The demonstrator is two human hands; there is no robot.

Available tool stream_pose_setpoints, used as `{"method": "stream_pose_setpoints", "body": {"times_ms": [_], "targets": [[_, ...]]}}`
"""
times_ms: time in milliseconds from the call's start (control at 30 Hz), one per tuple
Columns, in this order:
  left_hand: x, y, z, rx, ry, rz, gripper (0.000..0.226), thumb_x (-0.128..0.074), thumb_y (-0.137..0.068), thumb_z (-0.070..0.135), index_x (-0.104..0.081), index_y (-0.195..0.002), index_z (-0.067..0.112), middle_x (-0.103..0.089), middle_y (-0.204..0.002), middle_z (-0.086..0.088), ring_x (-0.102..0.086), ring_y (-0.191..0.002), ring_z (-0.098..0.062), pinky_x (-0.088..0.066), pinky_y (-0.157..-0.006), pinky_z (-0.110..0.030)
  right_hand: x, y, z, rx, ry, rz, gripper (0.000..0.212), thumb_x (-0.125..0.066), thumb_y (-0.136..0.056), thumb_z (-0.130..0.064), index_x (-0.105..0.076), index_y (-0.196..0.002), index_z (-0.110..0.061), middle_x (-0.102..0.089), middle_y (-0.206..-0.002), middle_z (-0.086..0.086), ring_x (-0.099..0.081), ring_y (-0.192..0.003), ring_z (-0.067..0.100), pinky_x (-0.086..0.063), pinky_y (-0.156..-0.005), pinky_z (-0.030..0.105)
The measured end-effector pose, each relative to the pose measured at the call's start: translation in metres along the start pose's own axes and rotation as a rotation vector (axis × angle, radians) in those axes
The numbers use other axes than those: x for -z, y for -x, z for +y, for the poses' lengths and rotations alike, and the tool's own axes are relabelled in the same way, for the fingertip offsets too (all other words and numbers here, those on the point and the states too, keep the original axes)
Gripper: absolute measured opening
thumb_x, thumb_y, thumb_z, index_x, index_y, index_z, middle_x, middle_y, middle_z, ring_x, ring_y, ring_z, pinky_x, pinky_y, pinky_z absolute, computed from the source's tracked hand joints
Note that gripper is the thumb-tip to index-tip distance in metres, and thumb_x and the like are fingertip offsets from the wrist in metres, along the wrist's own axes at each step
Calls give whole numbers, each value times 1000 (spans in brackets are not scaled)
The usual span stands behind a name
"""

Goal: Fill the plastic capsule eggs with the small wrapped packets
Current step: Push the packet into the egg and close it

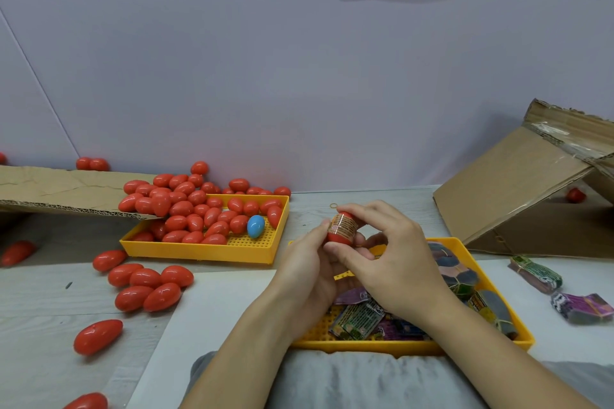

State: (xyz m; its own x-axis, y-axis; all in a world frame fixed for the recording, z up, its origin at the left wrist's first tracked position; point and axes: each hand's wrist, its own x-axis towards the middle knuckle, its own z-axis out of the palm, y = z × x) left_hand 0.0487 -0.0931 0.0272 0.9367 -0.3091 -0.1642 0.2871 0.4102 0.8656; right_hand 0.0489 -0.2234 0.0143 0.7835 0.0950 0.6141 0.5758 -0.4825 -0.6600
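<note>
1. Red capsule egg [342, 228], a printed band round its middle, sits upright above the near yellow tray [465, 347] of wrapped packets [360, 319].
2. I see a far tray [199, 250] heaped with red eggs [186, 209] and one blue egg [255, 226]; cardboard box [518, 182] to the right.
3. My left hand [309, 270] grips the egg's lower half; my right hand [395, 262] pinches its top.
</note>
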Motion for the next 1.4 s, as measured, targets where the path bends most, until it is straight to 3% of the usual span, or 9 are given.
{"method": "stream_pose_setpoints", "body": {"times_ms": [167, 333, 600, 733, 867, 1000, 1100, 1267, 1400], "targets": [[3, 3, 2, 54, 18, -63, 38, -32, -105, 30, -62, -102, 6, -68, -76, -9, -70, -74, -21, -55, -70, -37, 0, 1, -3, 10, -42, 10, 45, -80, -79, -33, -69, -121, -21, -62, -106, -15, -57, -103, -4, -44, -74, 3], [4, 3, 2, 73, 3, -86, 39, -31, -105, 31, -60, -100, 6, -68, -80, -11, -69, -76, -22, -54, -70, -37, 0, 1, -4, 14, -23, 3, 44, -80, -80, -33, -69, -121, -21, -63, -107, -15, -56, -104, -6, -42, -76, 1], [7, -3, 0, -39, 40, -12, 35, -44, -99, 29, -68, -102, 3, -71, -80, -17, -70, -73, -24, -56, -71, -38, 1, 0, 0, -24, -18, -3, 45, -80, -81, -22, -67, -124, -25, -64, -108, -18, -60, -105, 3, -52, -81, 22], [9, -6, -1, -81, 70, 51, 29, -59, -88, 25, -68, -100, 0, -73, -88, -18, -70, -77, -24, -57, -66, -32, 2, -1, 2, -59, -34, -12, 44, -74, -86, -14, -64, -127, -27, -64, -111, -20, -58, -109, -2, -53, -87, 23], [8, -7, -2, -139, 46, 72, 45, -68, -70, 28, -65, -106, -1, -71, -94, -19, -67, -88, -31, -57, -71, -35, 2, -1, 3, -86, -32, -33, 44, -70, -89, -12, -62, -129, -28, -64, -114, -17, -57, -110, -1, -52, -88, 23], [11, -8, -3, -159, 57, 81, 29, -64, -87, 19, -62, -108, -1, -69, -96, -20, -65, -91, -34, -57, -71, -36, 1, -1, 3, -101, -27, -47, 46, -68, -90, -11, -60, -131, -30, -62, -118, -20, -55, -112, -5, -51, -91, 19], [12, -8, -4, -177, 61, 80, 12, -62, -90, 15, -61, -96, 4, -70, -88, -16, -67, -81, -28, -57, -64, -34, 1, -1, 5, -117, -29, -57, 49, -66, -91, -9, -57, -135, -29, -61, -123, -20, -53, -115, -6, -50, -94, 20], [13, -9, -4, -228, 54, 105, 30, -75, -67, 18, -58, -89, 7, -70, -89, -16, -68, -77, -27, -58, -63, -31, -1, 1, 5, -125, -28, -73, 53, -69, -91, -15, -54, -139, -31, -61, -126, -18, -53, -117, -5, -53, -90, 19], [15, -9, -6, -262, 1, 106, 22, -79, -67, 16, -61, -78, 11, -66, -94, -17, -67, -80, -25, -58, -66, -33, 0, -1, 6, -129, -22, -54, 49, -69, -91, -15, -57, -137, -31, -63, -121, -19, -53, -113, -9, -50, -87, 12]]}}
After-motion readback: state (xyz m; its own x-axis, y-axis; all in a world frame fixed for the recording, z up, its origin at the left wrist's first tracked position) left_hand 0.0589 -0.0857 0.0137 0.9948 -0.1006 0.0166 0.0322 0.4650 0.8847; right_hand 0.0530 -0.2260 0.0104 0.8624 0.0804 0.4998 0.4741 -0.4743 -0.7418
